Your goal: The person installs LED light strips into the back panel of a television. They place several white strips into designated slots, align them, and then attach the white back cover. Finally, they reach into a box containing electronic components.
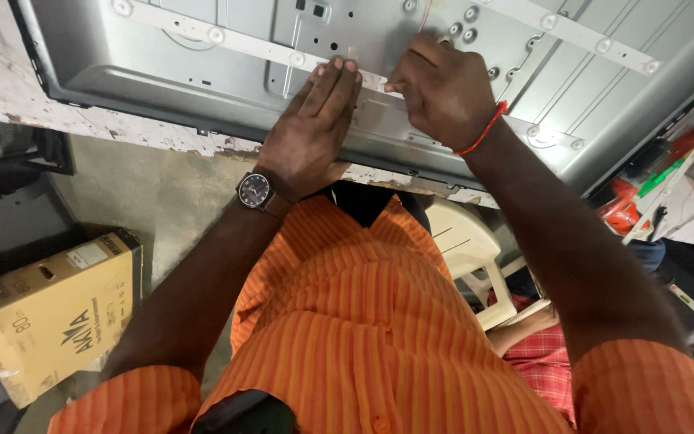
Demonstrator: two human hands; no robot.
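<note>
The left hand lies flat, fingers together, pressing a white light strip against the grey metal back panel, seemingly to steady it. Just beside it, the right hand is curled, fingertips pinched on the same strip where it passes under both hands. The panel rests on a worn, paint-flecked tabletop, near its edge. On the floor to the lower left sits a yellow-brown cardboard box bearing a small white label and dark print.
</note>
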